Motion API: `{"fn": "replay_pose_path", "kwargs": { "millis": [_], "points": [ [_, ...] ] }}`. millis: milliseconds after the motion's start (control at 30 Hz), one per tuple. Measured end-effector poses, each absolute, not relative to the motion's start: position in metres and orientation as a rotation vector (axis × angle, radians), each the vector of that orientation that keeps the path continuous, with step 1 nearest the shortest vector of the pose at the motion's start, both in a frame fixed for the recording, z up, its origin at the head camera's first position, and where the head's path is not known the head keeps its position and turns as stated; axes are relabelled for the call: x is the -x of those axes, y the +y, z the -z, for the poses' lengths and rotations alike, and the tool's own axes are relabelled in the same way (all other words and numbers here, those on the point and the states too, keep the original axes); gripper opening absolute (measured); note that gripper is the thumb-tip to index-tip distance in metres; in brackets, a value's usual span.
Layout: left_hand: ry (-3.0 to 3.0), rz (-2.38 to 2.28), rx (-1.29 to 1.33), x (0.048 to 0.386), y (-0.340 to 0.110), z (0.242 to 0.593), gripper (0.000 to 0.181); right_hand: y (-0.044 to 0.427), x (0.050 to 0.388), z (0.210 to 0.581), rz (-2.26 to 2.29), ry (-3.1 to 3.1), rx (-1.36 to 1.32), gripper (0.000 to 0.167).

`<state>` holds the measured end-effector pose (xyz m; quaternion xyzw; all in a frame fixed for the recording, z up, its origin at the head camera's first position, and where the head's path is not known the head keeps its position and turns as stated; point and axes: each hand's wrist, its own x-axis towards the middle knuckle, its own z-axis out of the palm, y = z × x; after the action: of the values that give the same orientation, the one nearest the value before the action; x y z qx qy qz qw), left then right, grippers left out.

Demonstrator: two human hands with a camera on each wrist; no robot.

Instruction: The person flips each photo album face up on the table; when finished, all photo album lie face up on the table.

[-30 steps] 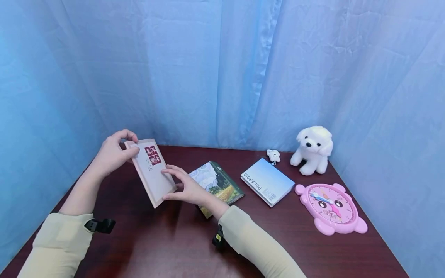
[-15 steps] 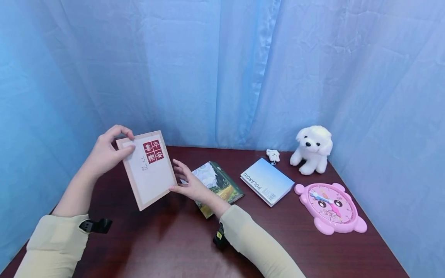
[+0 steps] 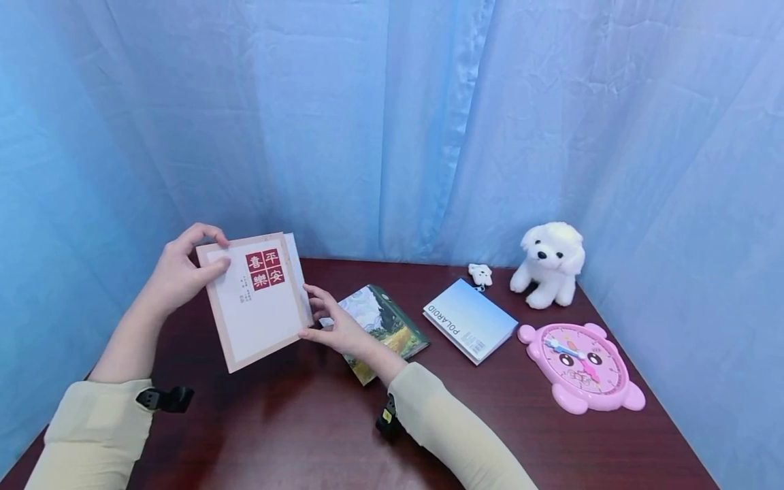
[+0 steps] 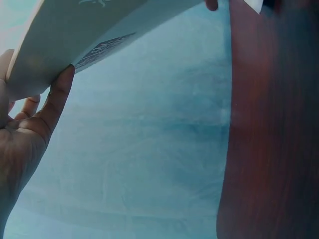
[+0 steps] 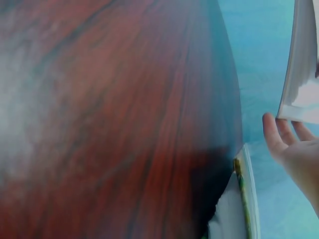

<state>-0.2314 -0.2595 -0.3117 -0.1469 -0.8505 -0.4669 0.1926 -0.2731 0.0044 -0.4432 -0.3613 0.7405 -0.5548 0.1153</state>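
A thin book (image 3: 260,313) with a pale cover, pinkish border and red squares of white characters is held tilted above the table in the head view. My left hand (image 3: 180,272) pinches its upper left corner, thumb on the front. My right hand (image 3: 343,332) holds its lower right edge, thumb in front and fingers behind. A pale strip shows behind the cover's right side. In the left wrist view the left hand (image 4: 30,124) grips the book (image 4: 60,45). In the right wrist view the right hand's fingertips (image 5: 271,129) touch the book's lower edge.
Behind my right hand lies a landscape-painted book (image 3: 388,327). Right of it are a blue-white POLAROID album (image 3: 471,320), a small white dog-shaped charm (image 3: 480,274), a white plush dog (image 3: 548,265) and a pink toy clock (image 3: 582,367). Blue curtains (image 3: 294,122) border the dark table (image 3: 294,435).
The book has turned to face me more squarely and shifted slightly left with my left hand. A pale strip now shows behind its right edge. My right hand moved slightly right along with its grip.
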Motion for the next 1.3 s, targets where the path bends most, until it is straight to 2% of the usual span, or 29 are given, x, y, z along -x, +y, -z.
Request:
{"fn": "replay_pose_path", "kwargs": {
  "millis": [167, 400, 533, 800, 1300],
  "points": [
    [-2.409, 1.309, 0.412, 0.244, -0.273, 0.327, 0.023, 0.005, 0.273, 0.445, 1.466, 2.359, 1.139, 0.069],
    [-2.35, 1.295, 0.401, 0.246, -0.277, 0.336, 0.015, 0.006, 0.269, 0.443, 1.297, 2.422, 1.219, 0.055],
    [-2.376, 1.279, 0.414, 0.25, -0.283, 0.344, 0.015, 0.006, 0.27, 0.442, 1.298, 2.43, 1.185, 0.057],
    [-2.569, 1.239, 0.47, 0.254, -0.297, 0.358, 0.027, 0.008, 0.274, 0.441, 1.268, 2.443, 1.179, 0.063],
    [-2.886, 1.397, 0.48, 0.253, -0.314, 0.378, 0.033, 0.012, 0.281, 0.444, 1.023, 2.49, 1.149, 0.061]
  ]
}}
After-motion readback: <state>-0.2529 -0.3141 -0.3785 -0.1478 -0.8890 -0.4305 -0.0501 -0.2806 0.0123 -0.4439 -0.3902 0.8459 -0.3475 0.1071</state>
